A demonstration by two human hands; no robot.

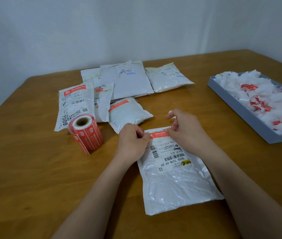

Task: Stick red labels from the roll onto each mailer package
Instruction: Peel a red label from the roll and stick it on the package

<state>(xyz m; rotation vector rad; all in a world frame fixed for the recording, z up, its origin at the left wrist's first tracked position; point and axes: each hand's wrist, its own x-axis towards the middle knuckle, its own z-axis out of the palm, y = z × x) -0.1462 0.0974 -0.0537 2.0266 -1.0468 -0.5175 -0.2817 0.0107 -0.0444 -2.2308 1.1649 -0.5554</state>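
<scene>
A white mailer package [176, 180] lies flat on the wooden table in front of me, its shipping label upside down to me. A red label [157, 134] lies across its far end. My left hand [132, 141] pinches the label's left end and my right hand [183, 128] pinches its right end, fingers curled. The roll of red labels [85, 133] stands to the left, a loose strip hanging at its front. Several more mailers [124, 81] are piled beyond; three of them show red labels, such as the near one [128, 112].
A grey tray [240, 107] at the right holds several crumpled white backing papers with red scraps. The wooden table [33, 178] meets a pale wall at the back.
</scene>
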